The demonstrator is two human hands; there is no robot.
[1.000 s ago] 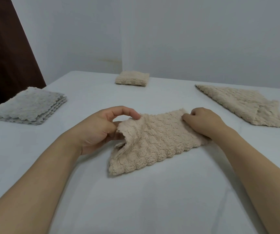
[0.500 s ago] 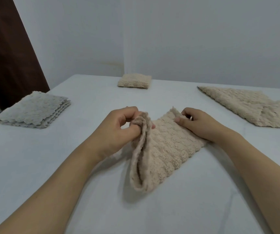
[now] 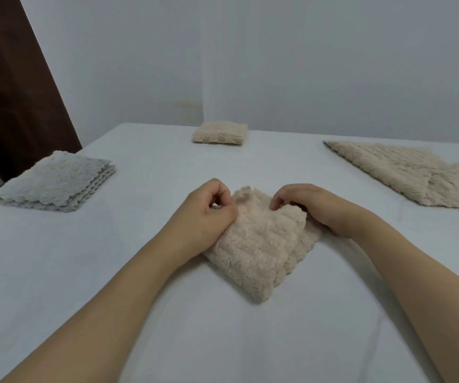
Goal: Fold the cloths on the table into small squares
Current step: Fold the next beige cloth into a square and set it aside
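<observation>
One beige cloth (image 3: 258,244) lies folded over on itself near the middle of the white surface (image 3: 222,341), a lower layer sticking out along its right edge and its nearest corner pointing toward the camera. Left hand (image 3: 209,214) rests on the cloth's left side; its fingers (image 3: 222,193) are curled, thumb and forefinger pinching the fabric at the upper left edge. Right hand (image 3: 314,205) sits at the cloth's upper right, fingers bent down and gripping the top layer's far edge, knuckles up; the fingertips are partly buried in the pile, so the exact hold is hard to read. Both forearms reach in from the bottom of the view, bare. Farther back, at centre, a small folded beige square (image 3: 220,134) sits close to the wall corner, well apart from the hands. To the right, a larger beige cloth (image 3: 405,170) lies spread flat, rumpled at its near right part and running past the frame edge. To the left, a stack of grey cloths (image 3: 54,186) rests near the surface's edge, layers roughly aligned. Behind it stands a dark brown panel (image 3: 15,87) against a pale wall (image 3: 305,59).
</observation>
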